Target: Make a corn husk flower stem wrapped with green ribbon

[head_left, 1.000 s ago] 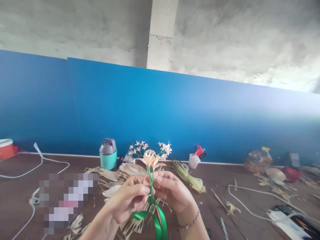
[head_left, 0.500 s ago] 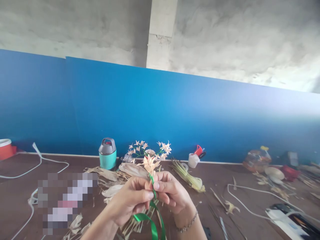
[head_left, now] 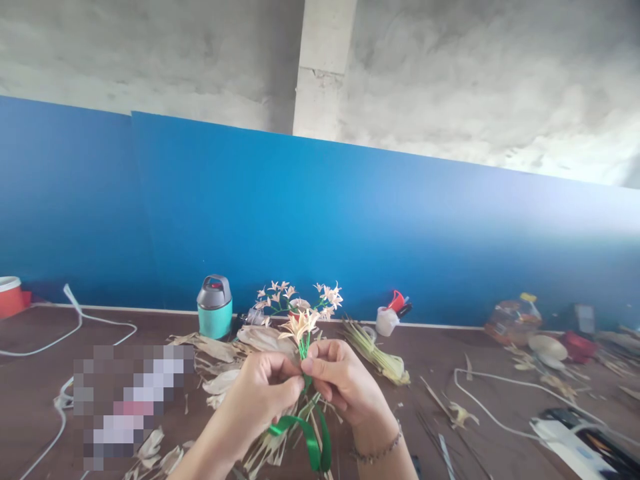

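Between my hands stands a small bunch of cream artificial flowers (head_left: 300, 327) on green-wrapped stems (head_left: 304, 347). My left hand (head_left: 267, 390) pinches the stems from the left, thumb against fingers. From the other side my right hand (head_left: 340, 383), with a bracelet at the wrist, grips them with thumb and forefinger. A shiny green ribbon (head_left: 311, 440) hangs in a loop below my fingers; its upper end is hidden in the grip. Just behind are sprays of small cream flowers (head_left: 330, 297) on green stems. Dried husks (head_left: 265, 339) lie beyond my left hand.
A turquoise jar with a grey lid (head_left: 215, 313) stands near the blue partition (head_left: 350, 220). To the right lie a bundle of pale stalks (head_left: 377, 353), a white cup of tools (head_left: 387, 321) and a white cable (head_left: 500, 377). Dry scraps and a blurred patch lie on the left.
The cream blooms have turned and spread slightly, showing more green stem under them. The ribbon loop has shifted and hangs closer together. Both hands keep their hold, with small finger movements.
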{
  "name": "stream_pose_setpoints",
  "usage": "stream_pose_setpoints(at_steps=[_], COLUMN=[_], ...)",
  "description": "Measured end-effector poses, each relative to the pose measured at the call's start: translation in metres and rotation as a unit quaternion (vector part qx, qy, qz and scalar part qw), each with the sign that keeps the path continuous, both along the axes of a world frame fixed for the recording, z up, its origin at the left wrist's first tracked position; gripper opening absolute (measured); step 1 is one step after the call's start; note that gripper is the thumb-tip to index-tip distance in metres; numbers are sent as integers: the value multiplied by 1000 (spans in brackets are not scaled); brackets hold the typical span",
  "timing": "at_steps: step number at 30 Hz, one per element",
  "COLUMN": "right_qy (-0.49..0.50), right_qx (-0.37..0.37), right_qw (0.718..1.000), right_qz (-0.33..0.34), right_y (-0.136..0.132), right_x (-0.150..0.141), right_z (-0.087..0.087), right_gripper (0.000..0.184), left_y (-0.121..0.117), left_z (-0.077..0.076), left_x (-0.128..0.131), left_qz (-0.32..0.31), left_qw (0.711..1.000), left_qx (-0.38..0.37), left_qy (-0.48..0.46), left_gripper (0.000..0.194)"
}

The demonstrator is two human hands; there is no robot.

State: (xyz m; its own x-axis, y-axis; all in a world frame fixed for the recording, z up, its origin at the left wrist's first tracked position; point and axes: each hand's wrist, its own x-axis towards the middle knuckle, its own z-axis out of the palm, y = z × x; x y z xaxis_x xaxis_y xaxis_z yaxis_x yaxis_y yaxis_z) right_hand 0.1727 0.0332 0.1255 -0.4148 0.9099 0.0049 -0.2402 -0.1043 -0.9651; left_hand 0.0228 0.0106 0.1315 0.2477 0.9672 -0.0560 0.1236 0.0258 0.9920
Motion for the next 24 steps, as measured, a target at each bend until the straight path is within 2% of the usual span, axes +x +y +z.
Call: stream_pose_setpoints(at_steps=[5, 12, 17, 19, 21, 24], right_qy=[-59, -94, -84, -43, 21, 111], right_qx=[7, 10, 13, 16, 25, 32], right_qw=[998, 995, 995, 999, 999, 986], right_qz=[-14, -37, -51, -23, 36, 120], right_y=[-5, -6, -7, -6, -4, 1], right_x=[4, 4, 3, 4, 4, 4], right_z=[4, 5, 7, 5, 1, -8], right_gripper=[36, 34, 34, 34, 33, 30], left_y=[2, 4, 4, 4, 4, 4], left_z=[-2, -5, -6, -6, -6, -5], left_x=[-3, -2, 0, -1, -2, -4], left_qz=[-35, -43, -50, -57, -67, -87], left_qw=[998, 997, 989, 981, 972, 960], left_qx=[-37, -41, -53, -65, -79, -98], left_qy=[-29, -55, -127, -176, -212, -246], left_gripper=[11, 16, 17, 16, 16, 15])
